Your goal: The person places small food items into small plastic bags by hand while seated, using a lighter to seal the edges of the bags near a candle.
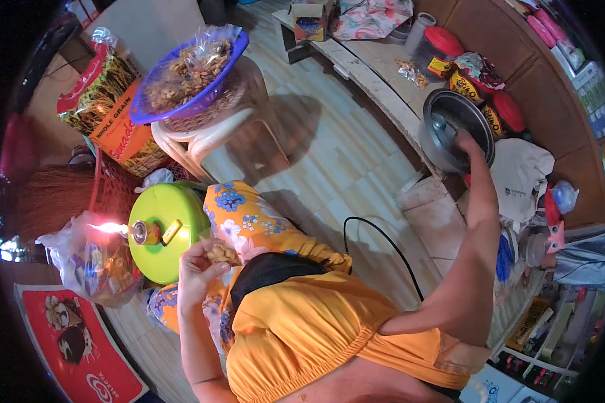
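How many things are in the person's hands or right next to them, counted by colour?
Green: 1, the round lid beside the left hand
Silver: 2, the pot lid that the right hand touches, and the small lamp burning on the green lid
Tan: 1, the snack packet in the left hand
Total: 4

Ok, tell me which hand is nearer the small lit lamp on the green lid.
Left. The left hand holds snacks just right of the lamp on the green lid; the right hand is far off, on the metal pot.
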